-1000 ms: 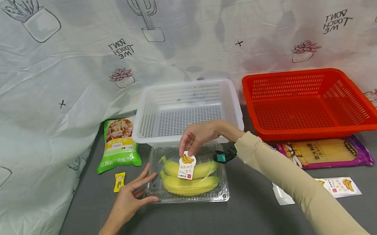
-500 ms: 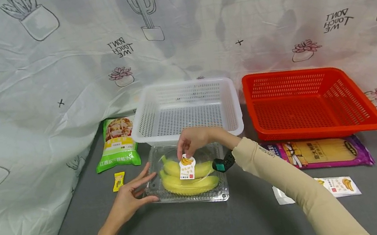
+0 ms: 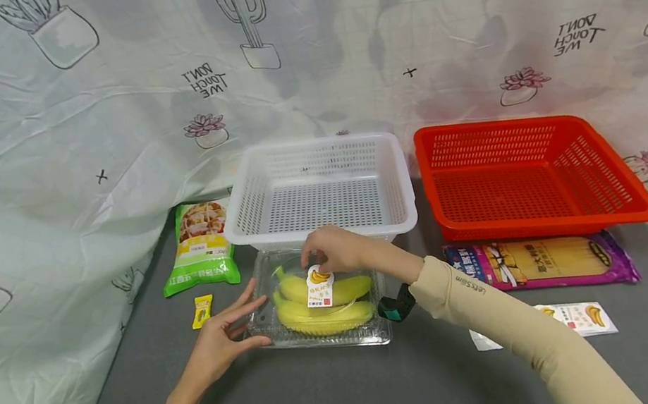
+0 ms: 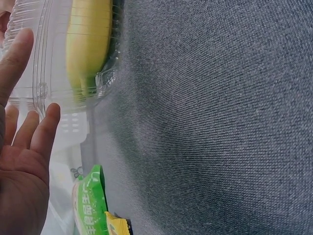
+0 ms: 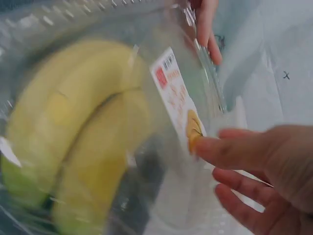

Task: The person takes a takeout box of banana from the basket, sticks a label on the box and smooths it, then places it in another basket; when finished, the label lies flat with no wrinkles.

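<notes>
In the head view a clear plastic clamshell box (image 3: 369, 339) with bananas (image 3: 318, 321) inside lies on the grey table. My left hand (image 3: 219, 344) rests at the box's left side, thumb and fingers spread and fairly straight; the left wrist view shows its fingertips at the clear wall. Over the lid, my right hand (image 3: 335, 249) pinches the top end of a white banana label (image 3: 319, 293). That label (image 5: 173, 95) lies along the lid in the right wrist view, thumb on its banana picture; whether all of it touches the plastic I cannot tell.
Behind the box stands a white basket (image 3: 232, 228), with a red basket (image 3: 614, 225) to its right. A green food bag (image 3: 201, 272) and small yellow packet (image 3: 203, 311) lie left. A noodle pack (image 3: 556, 263) and more banana labels (image 3: 588, 318), partly under the sleeve, lie right.
My right hand has shifted slightly left and nearer the lid, and the label has turned from slanted to nearly upright in the head view. The left hand stays at the box.
</notes>
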{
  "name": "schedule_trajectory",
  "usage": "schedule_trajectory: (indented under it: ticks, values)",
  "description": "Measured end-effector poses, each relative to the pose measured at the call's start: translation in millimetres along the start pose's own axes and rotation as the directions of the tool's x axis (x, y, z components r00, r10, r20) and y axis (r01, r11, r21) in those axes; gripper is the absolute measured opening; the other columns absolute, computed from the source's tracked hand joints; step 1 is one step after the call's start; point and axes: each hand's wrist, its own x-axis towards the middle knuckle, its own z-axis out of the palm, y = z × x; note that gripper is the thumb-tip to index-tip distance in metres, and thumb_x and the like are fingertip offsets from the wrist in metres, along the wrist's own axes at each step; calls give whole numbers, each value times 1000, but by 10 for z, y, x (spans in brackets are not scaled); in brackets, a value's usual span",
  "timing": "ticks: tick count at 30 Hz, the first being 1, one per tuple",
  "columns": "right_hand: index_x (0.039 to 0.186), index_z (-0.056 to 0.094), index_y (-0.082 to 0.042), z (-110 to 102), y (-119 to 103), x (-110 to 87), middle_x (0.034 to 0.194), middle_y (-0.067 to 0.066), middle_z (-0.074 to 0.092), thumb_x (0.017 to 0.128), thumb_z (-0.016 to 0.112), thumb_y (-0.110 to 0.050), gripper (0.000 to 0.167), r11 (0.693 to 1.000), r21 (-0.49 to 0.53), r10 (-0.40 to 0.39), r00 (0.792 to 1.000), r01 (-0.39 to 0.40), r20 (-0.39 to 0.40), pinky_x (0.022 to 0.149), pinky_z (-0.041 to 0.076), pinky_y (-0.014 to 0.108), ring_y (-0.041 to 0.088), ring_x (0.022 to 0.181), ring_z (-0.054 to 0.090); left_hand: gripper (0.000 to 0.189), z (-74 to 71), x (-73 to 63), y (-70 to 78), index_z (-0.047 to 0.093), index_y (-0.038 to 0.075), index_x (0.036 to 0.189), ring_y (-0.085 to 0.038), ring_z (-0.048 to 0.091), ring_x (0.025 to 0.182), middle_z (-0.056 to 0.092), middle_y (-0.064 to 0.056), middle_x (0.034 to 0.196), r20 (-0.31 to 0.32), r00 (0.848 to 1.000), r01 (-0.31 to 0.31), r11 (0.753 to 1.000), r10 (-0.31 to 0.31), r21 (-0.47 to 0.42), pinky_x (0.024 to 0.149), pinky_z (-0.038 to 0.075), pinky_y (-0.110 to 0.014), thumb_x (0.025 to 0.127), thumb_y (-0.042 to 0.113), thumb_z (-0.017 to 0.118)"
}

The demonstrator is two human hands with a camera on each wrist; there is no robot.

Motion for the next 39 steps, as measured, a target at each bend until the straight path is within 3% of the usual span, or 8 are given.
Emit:
schedule_trajectory:
  ticks: [4,11,19,26,28,31,35,39]
  values:
    - [108,67,0,136,-12,-140,106,14,67,88,67,1,21,969,236,118,975,-71,-189,80,51,27,23,93,64,69,7,0,0,56,10,135,-31,39,133,29,-2,154,3,1000,-5,1000,5,-11,90,49,-41,72,18,82]
    - [121,57,11,384,-56,-297,118,21,63,95,57,0,28,623,779,357,911,-69,-206,87,52,32,30,108,62,69,-6,0,13,56,9,134,-33,40,132,29,-4,154,-2,1000,-16,1000,16,-18,90,50,-41,71,17,82]
    - [121,53,15,458,-148,-380,121,32,56,94,53,6,28,528,848,362,918,-58,-163,91,50,34,35,111,59,69,-4,2,17,57,9,134,-33,41,131,30,-5,154,-4,1000,-24,1000,24,-13,89,49,-40,71,18,83]
    - [122,53,12,538,-313,-579,119,28,59,95,54,1,29,517,851,310,947,-94,-84,92,50,42,38,111,59,70,3,-4,4,56,10,135,-31,40,132,30,-3,154,-2,1000,-15,1000,15,-21,90,49,-40,71,18,83]
    - [120,54,12,574,-358,-668,116,29,60,95,54,2,27,536,842,278,953,-50,-121,91,49,46,42,109,58,70,-3,-7,6,54,11,136,-26,40,133,28,-3,155,19,1000,-16,999,16,-30,91,48,-41,72,19,82]
    - [115,59,7,671,-402,-828,112,25,63,94,57,3,22,690,719,216,924,84,-316,87,52,42,38,106,62,70,-53,-29,18,50,11,140,-11,37,135,24,-4,157,63,997,-32,998,36,-58,95,45,-43,77,17,79]
    - [113,65,-2,862,-369,-1048,121,13,62,88,65,1,26,947,271,43,765,173,-642,93,49,36,28,113,57,58,-206,4,42,48,7,141,2,35,133,28,-9,155,6,995,-99,994,99,-50,98,45,-34,87,7,69]
    - [125,62,-5,1066,-254,-1228,143,15,45,88,70,-17,39,992,56,-33,670,111,-742,109,32,41,34,132,37,45,-389,254,40,51,5,138,-13,36,136,35,-11,151,-144,983,-115,993,118,26,94,43,-15,94,5,60]
